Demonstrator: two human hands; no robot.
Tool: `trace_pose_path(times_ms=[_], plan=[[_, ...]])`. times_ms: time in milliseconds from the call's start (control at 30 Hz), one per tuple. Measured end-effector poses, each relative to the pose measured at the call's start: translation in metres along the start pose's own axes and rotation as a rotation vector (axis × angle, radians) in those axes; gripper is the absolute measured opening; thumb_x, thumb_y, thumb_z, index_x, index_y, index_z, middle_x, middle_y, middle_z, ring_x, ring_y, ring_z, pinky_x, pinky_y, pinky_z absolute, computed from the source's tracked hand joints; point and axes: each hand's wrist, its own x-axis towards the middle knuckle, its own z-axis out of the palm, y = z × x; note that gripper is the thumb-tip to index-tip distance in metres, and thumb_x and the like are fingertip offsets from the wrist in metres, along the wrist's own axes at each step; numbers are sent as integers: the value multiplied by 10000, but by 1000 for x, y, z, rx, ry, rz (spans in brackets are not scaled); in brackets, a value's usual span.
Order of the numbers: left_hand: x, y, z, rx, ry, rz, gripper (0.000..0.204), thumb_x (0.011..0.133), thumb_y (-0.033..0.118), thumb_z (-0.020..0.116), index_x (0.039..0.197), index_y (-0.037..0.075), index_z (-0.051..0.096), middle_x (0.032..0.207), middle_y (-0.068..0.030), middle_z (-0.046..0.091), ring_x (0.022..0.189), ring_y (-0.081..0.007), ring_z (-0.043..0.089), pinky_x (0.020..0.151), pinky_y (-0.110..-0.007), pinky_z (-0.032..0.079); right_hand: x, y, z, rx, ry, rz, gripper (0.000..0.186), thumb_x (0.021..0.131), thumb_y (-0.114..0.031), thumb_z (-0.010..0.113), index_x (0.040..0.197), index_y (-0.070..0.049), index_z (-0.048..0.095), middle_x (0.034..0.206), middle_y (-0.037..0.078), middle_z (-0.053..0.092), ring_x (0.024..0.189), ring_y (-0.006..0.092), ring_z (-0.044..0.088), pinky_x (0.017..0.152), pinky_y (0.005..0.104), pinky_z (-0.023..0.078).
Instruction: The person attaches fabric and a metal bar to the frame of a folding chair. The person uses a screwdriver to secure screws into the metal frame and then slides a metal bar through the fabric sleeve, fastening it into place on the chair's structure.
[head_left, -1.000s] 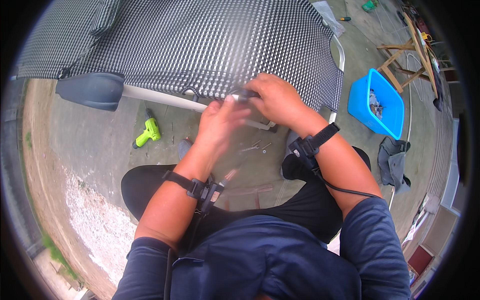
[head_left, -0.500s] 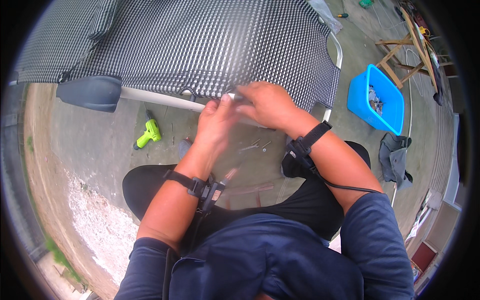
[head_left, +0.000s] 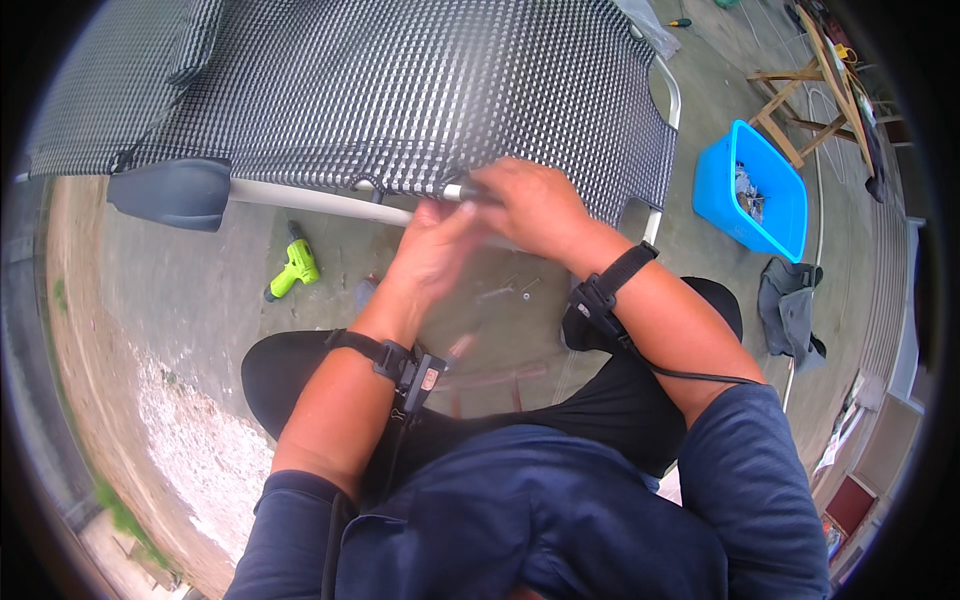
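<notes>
Working at the near edge of the fabric (head_left: 400,90), both hands meet just below its hem, close to the middle of the view. The fabric is a coarse black-and-white weave in small, regular checks, stretched wide across the top; it looks taut toward the right, while a thick fold runs down its upper left part. A hazy pale streak crosses the weave above the hands, and the hem is cut away in small notches where the frame shows through. White tubing (head_left: 300,198) runs beneath the hem, smooth and plain, with a bulky dark grey cover (head_left: 170,193) around it at the left. The right hand (head_left: 535,205) comes over from above, its fingers bent and closed on a small piece (head_left: 456,191) — white at its tip, dark nearer the fingers — right at the hem. The left hand (head_left: 435,245) sits lower, thumb raised toward that same piece; its fingers are blurred and partly hidden, so I cannot tell whether they grip anything. Black straps circle both forearms. On the floor, a lime-green drill (head_left: 293,268) lies below the tubing at the left, and a bolt (head_left: 531,286) lies between the person's feet. Off to the right stands a blue bin (head_left: 715,195) with scraps inside, a crumpled grey bag (head_left: 788,310) just beside it — and a wooden stand (head_left: 800,75) behind.
</notes>
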Motion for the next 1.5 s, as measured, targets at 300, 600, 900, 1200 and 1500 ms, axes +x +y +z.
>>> trace_pose_path(times_ms=[300, 600, 900, 1200, 1500], plan=[[8, -15, 2, 192, 50, 61, 438, 1034, 196, 612, 1433, 128, 445, 1410, -44, 537, 1280, -214, 542, 1050, -449, 485, -9, 11, -8, 0, -3, -40, 401, 872, -304, 704, 1170, -35, 693, 1052, 160, 702, 956, 347, 696, 834, 428, 566], [9, -19, 8, 319, 163, 19, 378, 1033, 274, 620, 1356, 112, 506, 1365, -48, 587, 1231, -224, 586, 1026, -437, 500, -5, 9, -17, -35, -74, 11, 341, 951, -356, 542, 885, -63, 702, 928, 138, 687, 887, 365, 673, 761, 489, 534], [15, -15, 18, 78, 24, -20, 337, 1013, 212, 648, 1309, 91, 542, 1340, -56, 604, 1247, -212, 577, 1088, -458, 460, -12, 20, -11, -106, 22, 22, 340, 941, -376, 590, 846, -72, 707, 862, 113, 681, 823, 323, 677, 690, 466, 531], [21, -35, 34, -110, 23, -55, 291, 982, 48, 585, 1268, 84, 540, 1283, -55, 613, 1223, -212, 582, 1112, -436, 429, -42, 32, -9, 24, 113, 159, 357, 950, -351, 604, 1123, -58, 711, 1021, 119, 692, 970, 314, 653, 808, 446, 546], [37, -65, 56, 84, 130, 8, 326, 990, 62, 639, 1296, 121, 543, 1333, -47, 593, 1262, -281, 573, 1055, -456, 467, -144, 76, 40, 825, 655, 814, 279, 981, -275, 629, 1101, -30, 686, 1037, 101, 705, 948, 213, 682, 809, 354, 551]])
